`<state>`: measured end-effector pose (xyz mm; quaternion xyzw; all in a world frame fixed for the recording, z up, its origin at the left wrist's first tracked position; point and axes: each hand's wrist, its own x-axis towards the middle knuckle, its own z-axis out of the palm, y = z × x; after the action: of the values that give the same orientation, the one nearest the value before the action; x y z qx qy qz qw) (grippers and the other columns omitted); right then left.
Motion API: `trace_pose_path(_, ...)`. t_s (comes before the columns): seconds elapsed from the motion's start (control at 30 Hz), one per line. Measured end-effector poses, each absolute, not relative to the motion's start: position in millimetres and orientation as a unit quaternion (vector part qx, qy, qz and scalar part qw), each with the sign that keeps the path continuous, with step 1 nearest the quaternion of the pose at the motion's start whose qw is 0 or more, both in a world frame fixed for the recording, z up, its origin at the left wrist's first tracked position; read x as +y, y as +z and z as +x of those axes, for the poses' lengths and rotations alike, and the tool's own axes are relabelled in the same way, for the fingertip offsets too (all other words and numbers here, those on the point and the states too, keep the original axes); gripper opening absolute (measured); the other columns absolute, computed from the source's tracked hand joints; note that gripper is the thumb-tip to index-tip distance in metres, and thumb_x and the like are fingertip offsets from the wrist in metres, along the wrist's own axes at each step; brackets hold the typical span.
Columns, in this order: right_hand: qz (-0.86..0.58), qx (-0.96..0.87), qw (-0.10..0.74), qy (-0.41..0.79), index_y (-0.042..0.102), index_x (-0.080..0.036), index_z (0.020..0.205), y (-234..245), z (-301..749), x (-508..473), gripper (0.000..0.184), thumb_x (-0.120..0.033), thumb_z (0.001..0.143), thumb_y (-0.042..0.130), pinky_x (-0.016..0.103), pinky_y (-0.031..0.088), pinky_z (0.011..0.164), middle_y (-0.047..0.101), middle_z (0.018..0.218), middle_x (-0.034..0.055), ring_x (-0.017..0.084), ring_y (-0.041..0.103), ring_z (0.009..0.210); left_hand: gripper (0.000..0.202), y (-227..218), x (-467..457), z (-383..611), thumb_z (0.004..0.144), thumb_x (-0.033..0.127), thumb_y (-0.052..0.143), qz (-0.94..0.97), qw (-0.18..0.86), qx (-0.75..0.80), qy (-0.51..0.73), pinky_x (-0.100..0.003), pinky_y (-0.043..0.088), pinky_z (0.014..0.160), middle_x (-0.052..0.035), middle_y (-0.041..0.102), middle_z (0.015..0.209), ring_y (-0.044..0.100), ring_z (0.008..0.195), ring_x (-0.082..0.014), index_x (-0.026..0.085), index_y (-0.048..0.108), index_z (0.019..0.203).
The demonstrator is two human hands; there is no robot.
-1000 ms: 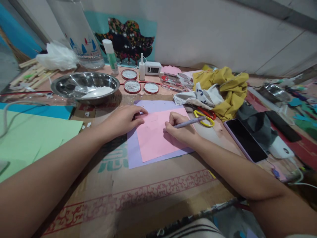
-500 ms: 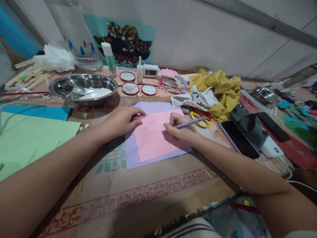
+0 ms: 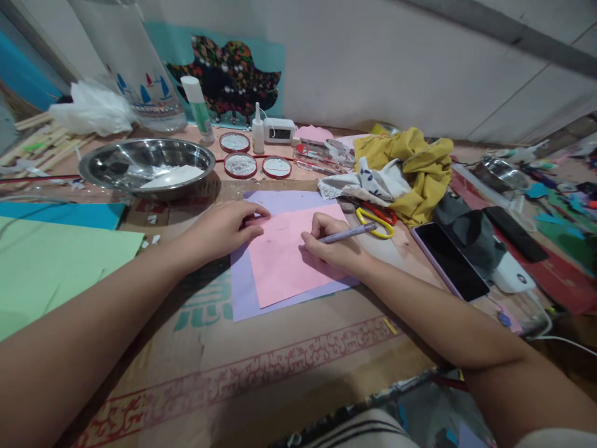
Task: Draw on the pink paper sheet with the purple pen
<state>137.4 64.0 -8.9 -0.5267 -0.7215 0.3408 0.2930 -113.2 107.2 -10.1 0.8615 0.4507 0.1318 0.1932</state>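
A pink sheet of paper (image 3: 284,261) lies on top of a larger lilac sheet (image 3: 242,292) on the cardboard-covered table. My left hand (image 3: 224,227) rests on the pink sheet's upper left corner, fingers curled and pressing it down. My right hand (image 3: 333,246) is closed round a lilac pen (image 3: 349,233), its tip touching the pink sheet near the middle of the upper half. Faint pen marks show on the pink paper.
A steel bowl (image 3: 107,165) stands at the back left, with three round red-rimmed dishes (image 3: 240,165), a glue bottle (image 3: 258,127) and a small clock (image 3: 278,130) behind the paper. Yellow-handled scissors (image 3: 375,224), yellow cloth (image 3: 415,165) and a phone (image 3: 450,252) lie to the right; green paper (image 3: 56,261) at left.
My right hand with the pen has shifted slightly left across the pink sheet. The left hand stays put on the corner. The view has drifted a little.
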Motion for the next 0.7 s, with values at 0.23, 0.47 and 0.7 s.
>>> trace_pose_path(0.23, -0.548, -0.713, 0.302, 0.316, 0.036, -0.023, 0.066, -14.5, 139.1, 64.5, 0.028, -0.029, 0.082, 0.059, 0.025, 0.029, 0.051, 0.047, 0.052, -0.0064, 0.011, 0.043, 0.050, 0.039, -8.2, 106.6, -112.4, 0.089, 0.041, 0.055, 0.860, 0.196, 0.454, 0.123, -0.036, 0.048, 0.089, -0.0082, 0.073, 0.116, 0.065, 0.103, -0.0252, 0.020, 0.066, 0.120)
trace_pose_path(0.47, -0.557, -0.706, 0.326, 0.294, 0.036, -0.023, 0.065, -18.3, 143.1, 65.5, 0.028, -0.027, 0.081, 0.058, 0.025, 0.028, 0.050, 0.043, 0.052, -0.0065, 0.011, 0.041, 0.050, 0.040, -11.1, 107.1, -113.8, 0.089, 0.041, 0.054, 0.861, 0.194, 0.452, 0.132, -0.039, 0.048, 0.092, -0.0089, 0.072, 0.117, 0.065, 0.105, -0.0267, 0.020, 0.067, 0.121)
trace_pose_path(0.7, -0.570, -0.702, 0.318, 0.284, 0.035, -0.023, 0.063, -12.9, 147.1, 66.9, 0.025, -0.024, 0.079, 0.055, 0.026, 0.030, 0.053, 0.041, 0.055, -0.0050, 0.013, 0.044, 0.055, 0.039, -8.4, 105.5, -113.0, 0.090, 0.039, 0.054, 0.863, 0.191, 0.451, 0.128, -0.039, 0.048, 0.094, -0.0092, 0.072, 0.120, 0.065, 0.107, -0.0261, 0.019, 0.066, 0.120)
